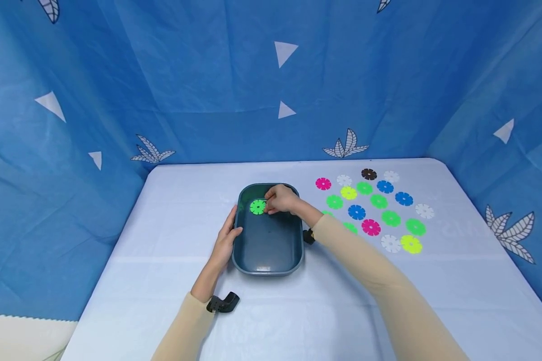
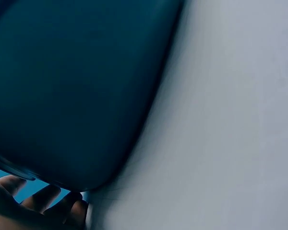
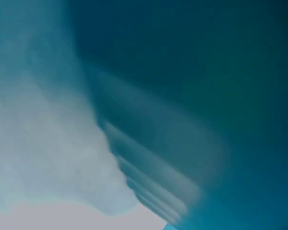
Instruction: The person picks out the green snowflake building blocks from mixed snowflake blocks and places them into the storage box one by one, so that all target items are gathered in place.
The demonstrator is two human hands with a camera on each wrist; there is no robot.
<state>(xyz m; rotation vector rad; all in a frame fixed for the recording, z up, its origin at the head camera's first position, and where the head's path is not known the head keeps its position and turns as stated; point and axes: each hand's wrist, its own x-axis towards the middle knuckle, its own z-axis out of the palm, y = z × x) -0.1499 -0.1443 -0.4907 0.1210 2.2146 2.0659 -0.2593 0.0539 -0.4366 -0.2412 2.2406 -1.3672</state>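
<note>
A dark blue-green rectangular plastic tray with rounded corners stands on the white table. My left hand holds its left side, thumb at the rim and fingers along the outer wall; in the left wrist view those fingers show at the tray's edge. Over the far part of the tray, my right hand has its thumb and fingers bent together, pinching the right edge of a bright green notched disc. The right wrist view is heavily blurred, and the disc's right edge is partly hidden by the fingertips.
To the right of the tray, several flat notched discs lie spread on the table, among them a pink disc, a brown disc, a blue disc and a yellow disc. A blue patterned curtain hangs behind the table.
</note>
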